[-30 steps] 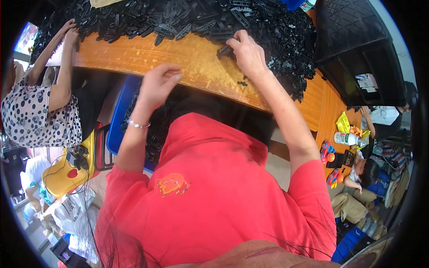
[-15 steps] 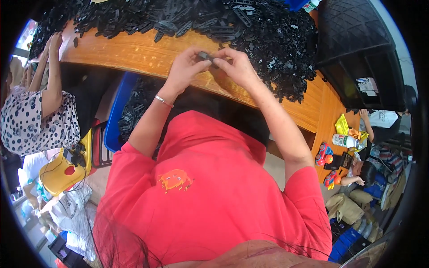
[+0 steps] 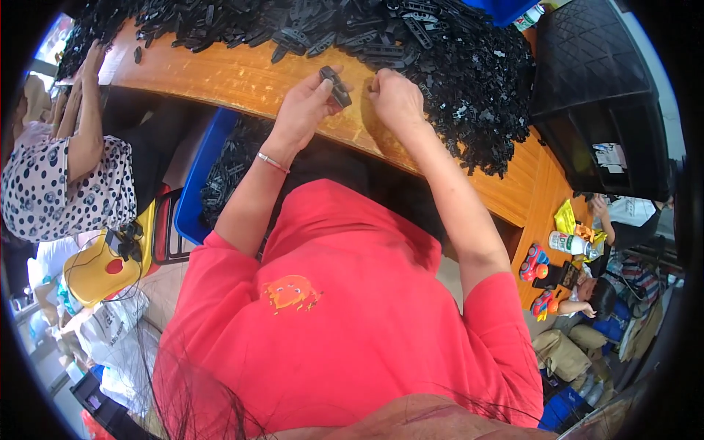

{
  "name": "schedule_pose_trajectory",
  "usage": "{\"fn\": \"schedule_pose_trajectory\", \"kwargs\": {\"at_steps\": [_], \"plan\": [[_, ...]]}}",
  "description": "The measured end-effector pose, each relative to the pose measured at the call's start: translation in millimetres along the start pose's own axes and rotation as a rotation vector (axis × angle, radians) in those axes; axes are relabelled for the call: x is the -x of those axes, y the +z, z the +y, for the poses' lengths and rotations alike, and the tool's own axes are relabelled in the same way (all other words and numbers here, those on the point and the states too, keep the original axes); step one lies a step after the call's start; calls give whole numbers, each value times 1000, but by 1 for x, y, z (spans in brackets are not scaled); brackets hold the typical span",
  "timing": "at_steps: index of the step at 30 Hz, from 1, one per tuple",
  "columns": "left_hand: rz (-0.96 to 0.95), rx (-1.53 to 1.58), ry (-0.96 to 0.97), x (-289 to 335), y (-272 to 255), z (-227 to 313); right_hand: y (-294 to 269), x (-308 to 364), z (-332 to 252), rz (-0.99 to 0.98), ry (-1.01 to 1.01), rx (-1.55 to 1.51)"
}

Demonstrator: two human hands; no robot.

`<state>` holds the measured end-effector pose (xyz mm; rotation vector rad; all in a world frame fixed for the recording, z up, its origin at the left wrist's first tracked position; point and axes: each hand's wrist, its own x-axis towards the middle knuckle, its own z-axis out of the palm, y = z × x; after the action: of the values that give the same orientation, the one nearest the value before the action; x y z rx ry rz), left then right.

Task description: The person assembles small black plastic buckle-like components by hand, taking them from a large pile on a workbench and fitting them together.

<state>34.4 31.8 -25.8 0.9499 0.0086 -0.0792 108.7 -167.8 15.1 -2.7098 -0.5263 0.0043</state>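
My left hand point(image 3: 297, 111) grips a long black plastic part point(image 3: 336, 87) between thumb and fingers, tilted above the table's front edge. To its right, my right hand point(image 3: 400, 101) is closed over the wood beside a heap of small black pieces point(image 3: 480, 92). Its fingertips are pinched together, and whatever lies between them is hidden or too small to name. Beyond both hands spreads a pile of longer black plastic parts point(image 3: 304, 31).
A blue bin point(image 3: 192, 192) of black parts stands below the wooden table point(image 3: 227, 82). At right are a large black crate point(image 3: 598, 73), a white bottle point(image 3: 566, 243) and toy cars point(image 3: 533, 262). One person point(image 3: 73, 183) sits at left; another is at far right.
My hands have come apart; both were on the black part together. The part stays in my left hand, now turned more upright, while my right hand has moved right toward the small pieces.
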Motion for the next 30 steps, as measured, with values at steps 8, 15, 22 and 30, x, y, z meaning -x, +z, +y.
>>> {"fn": "schedule_pose_trajectory", "kwargs": {"at_steps": [8,15,22,30], "plan": [[-43,21,-2,1,-2,-1,-11,12,8,-170,49,-108],[-49,-7,-12,1,1,0,-9,28,9,-88,-51,20],[-19,4,-38,1,7,3,-14,33,8,-29,-71,-86],[37,34,-137,2,12,6,-38,37,-14,32,-117,-539]]}}
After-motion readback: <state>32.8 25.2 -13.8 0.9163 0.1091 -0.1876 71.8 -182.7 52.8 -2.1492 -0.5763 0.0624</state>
